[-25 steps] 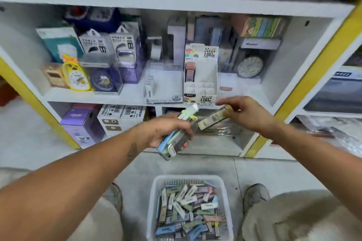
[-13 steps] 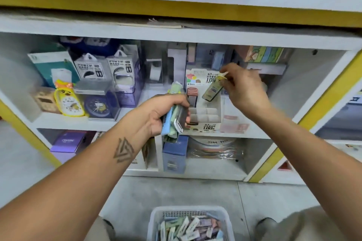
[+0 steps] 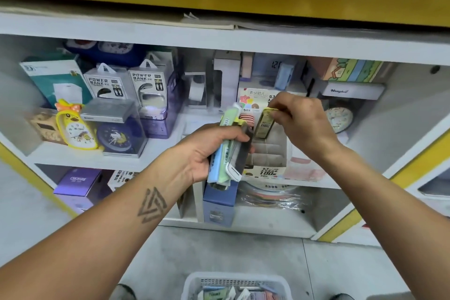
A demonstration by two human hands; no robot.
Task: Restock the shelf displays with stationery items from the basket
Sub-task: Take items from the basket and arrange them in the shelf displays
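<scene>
The shelf (image 3: 155, 158) fills more of the view than a second ago, and the basket (image 3: 194, 285) of stock has slid to the bottom edge. The display box (image 3: 267, 153) on the shelf shows open slots. The left hand (image 3: 199, 156) grips a bundle of packs (image 3: 225, 153), as before. The right hand (image 3: 302, 122), lower a second ago, now pinches one yellow pack (image 3: 264, 123) upright above the box's back slots; likely it goes in next.
</scene>
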